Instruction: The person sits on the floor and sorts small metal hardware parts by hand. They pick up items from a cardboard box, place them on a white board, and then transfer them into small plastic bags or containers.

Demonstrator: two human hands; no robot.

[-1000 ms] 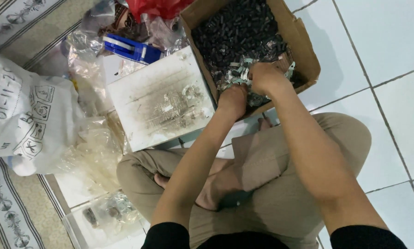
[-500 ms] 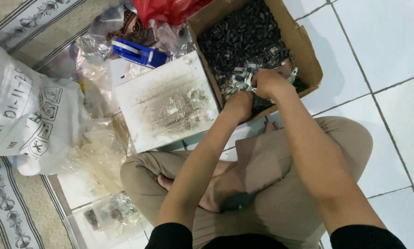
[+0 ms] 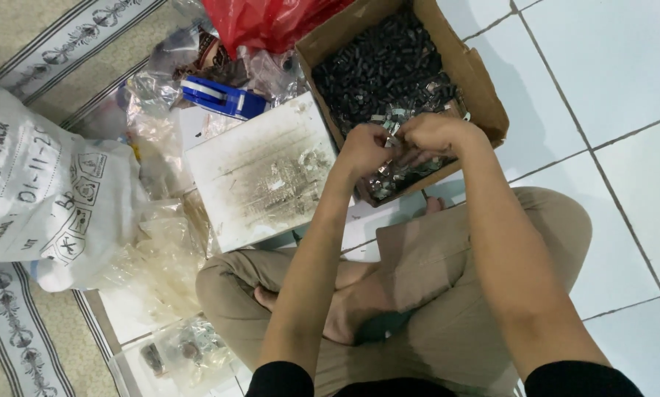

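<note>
Both my hands meet over the near end of a brown cardboard box (image 3: 484,88) on the floor. The box is filled with small black parts (image 3: 377,62), and small silvery metal clips (image 3: 400,173) lie at its near end. My left hand (image 3: 364,149) and my right hand (image 3: 436,134) are closed, fingertips together, pinching a small metal piece (image 3: 393,137) between them. I sit cross-legged in khaki trousers just below the box.
A dirty white board (image 3: 260,173) lies left of the box, with a blue tape dispenser (image 3: 223,97) behind it. A red plastic bag (image 3: 271,22), clear plastic bags (image 3: 161,257), a large white sack (image 3: 43,191) and a patterned rug (image 3: 21,44) fill the left side. White floor tiles (image 3: 609,73) lie to the right.
The view has shifted so the box sits higher and further right. My hands have lifted slightly from the clips and now pinch a small piece between them.
</note>
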